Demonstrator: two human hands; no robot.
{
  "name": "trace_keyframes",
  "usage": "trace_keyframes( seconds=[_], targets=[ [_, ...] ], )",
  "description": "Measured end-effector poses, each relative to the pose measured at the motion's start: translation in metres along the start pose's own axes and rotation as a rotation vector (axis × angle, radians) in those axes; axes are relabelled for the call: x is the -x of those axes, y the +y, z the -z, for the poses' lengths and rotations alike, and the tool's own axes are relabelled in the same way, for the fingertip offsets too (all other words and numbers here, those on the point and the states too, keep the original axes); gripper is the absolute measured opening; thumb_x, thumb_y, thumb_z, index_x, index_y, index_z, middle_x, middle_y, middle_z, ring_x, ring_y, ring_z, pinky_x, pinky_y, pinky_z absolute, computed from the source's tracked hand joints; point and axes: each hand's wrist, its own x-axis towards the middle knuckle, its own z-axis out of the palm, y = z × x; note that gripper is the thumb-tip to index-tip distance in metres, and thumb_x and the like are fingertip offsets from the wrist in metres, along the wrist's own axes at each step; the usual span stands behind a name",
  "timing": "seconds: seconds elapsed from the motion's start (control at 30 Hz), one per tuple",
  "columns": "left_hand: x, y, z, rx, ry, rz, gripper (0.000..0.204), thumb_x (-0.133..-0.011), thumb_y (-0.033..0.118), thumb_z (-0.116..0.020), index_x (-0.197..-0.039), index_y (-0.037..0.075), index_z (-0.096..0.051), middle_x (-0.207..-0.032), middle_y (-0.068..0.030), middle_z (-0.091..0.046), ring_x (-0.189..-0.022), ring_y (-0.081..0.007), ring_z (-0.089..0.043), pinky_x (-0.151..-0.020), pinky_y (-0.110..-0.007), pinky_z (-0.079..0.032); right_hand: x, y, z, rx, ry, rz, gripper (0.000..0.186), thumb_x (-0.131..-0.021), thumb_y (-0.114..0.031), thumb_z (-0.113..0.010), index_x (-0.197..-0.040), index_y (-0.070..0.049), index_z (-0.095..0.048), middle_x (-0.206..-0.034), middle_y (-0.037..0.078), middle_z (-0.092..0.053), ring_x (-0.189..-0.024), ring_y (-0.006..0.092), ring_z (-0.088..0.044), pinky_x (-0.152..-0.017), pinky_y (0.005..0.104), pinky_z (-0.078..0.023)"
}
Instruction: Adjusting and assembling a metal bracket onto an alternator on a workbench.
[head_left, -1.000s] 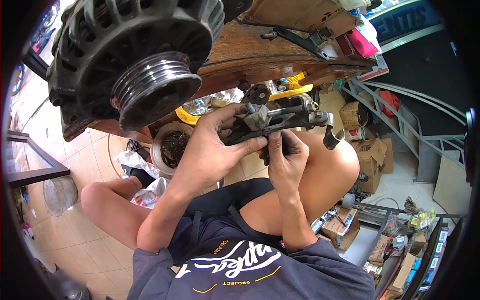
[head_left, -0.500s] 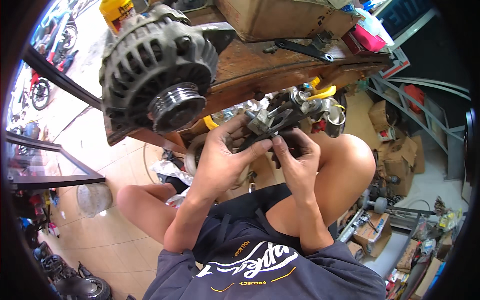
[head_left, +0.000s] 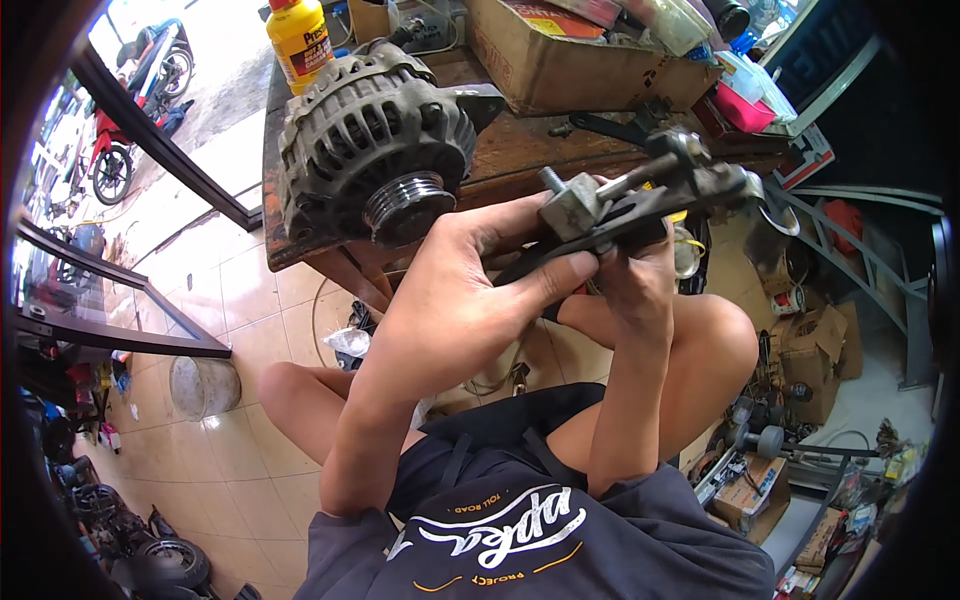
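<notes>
Both my hands are closed on a dark metal bracket [head_left: 650, 205], a slotted bar with a threaded bolt and a squared metal block [head_left: 577, 205] near its left end. My left hand [head_left: 440, 300] grips that end, thumb along the lower edge and fingers behind the block. From below, my right hand [head_left: 643, 285] holds the bracket's middle, its fingers mostly hidden behind the metal. The bracket's far end sticks out up and to the right. Just beyond my left hand, a grey alternator [head_left: 350, 125] with a grooved pulley [head_left: 408, 207] sits on the wooden bench.
The wooden bench [head_left: 515, 150] also bears a yellow bottle [head_left: 299, 45], a full cardboard box [head_left: 545, 65] and a dark flat tool [head_left: 600, 127]. A whitish tub [head_left: 203, 388] stands on the tiles at left. Boxes [head_left: 810, 345] and parts crowd the right.
My hands have lifted the bracket higher and closer to the head, its right end now tilted up. The whole view has shifted, so the alternator appears smaller and farther right.
</notes>
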Motion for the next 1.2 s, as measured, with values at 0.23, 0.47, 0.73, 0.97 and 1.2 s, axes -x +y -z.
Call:
trace_keyframes(
  seconds=[0.23, 0.47, 0.73, 0.97, 1.2],
  targets=[
    [0.034, -0.002, -0.004, -0.63, 0.397, -0.223, 0.073, -0.085, 0.011, -0.081, -0.149, 0.0, -0.048, -0.119, -0.0185, -0.07, -0.105, -0.0215, -0.069, -0.093, -0.032, -0.054, -0.008, 0.016, 0.006, -0.258, 0.053, -0.053, 0.043, -0.08, -0.001, -0.083, -0.12, 0.001, -0.067, -0.109, 0.007, -0.073, -0.1, 0.0169, -0.069, -0.097, 0.0309, -0.053],
    [0.064, 0.031, 0.008, -0.726, 0.699, -0.508, 0.026, -0.096, 0.004, -0.062, -0.12, -0.003, -0.069, -0.106, -0.0165, -0.074, -0.087, -0.0141, -0.07, -0.077, -0.026, -0.055, -0.029, 0.031, 0.004, -0.108, 0.102, -0.083, 0.048, -0.085, -0.011, -0.082, -0.128, 0.001, -0.064, -0.11, 0.012, -0.073, -0.099, 0.022, -0.071, -0.087, 0.0351, -0.06],
    [-0.016, 0.063, 0.086, -1.127, 0.726, -0.689, 0.025, -0.1, 0.021, -0.064, -0.116, 0.006, -0.075, -0.108, -0.0089, -0.075, -0.099, -0.0162, -0.069, -0.093, -0.03, -0.05, -0.042, 0.028, -0.004, 0.113, 0.016, 0.01, 0.052, -0.085, -0.014, -0.084, -0.129, 0.003, -0.063, -0.108, 0.013, -0.073, -0.093, 0.0221, -0.073, -0.082, 0.0372, -0.062],
    [-0.048, 0.078, 0.067, -0.938, 0.574, -0.372, 0.028, -0.101, 0.023, -0.063, -0.117, 0.002, -0.072, -0.105, -0.0142, -0.075, -0.077, -0.0201, -0.072, -0.069, -0.032, -0.061, -0.039, 0.042, 0.004, 0.23, 0.125, 0.05, 0.055, -0.084, -0.013, -0.085, -0.13, 0.005, -0.062, -0.106, 0.013, -0.073, -0.088, 0.0209, -0.073, -0.079, 0.0357, -0.063],
    [-0.06, 0.082, 0.087, -0.763, 0.435, -0.155, 0.029, -0.1, 0.019, -0.063, -0.117, -0.004, -0.07, -0.092, -0.0151, -0.072, -0.067, -0.0154, -0.07, -0.061, -0.024, -0.057, -0.039, 0.04, 0.001, 0.199, 0.197, 0.113, 0.055, -0.085, -0.012, -0.083, -0.131, 0.008, -0.059, -0.103, 0.017, -0.073, -0.088, 0.0274, -0.075, -0.075, 0.0429, -0.066]
  ],
)
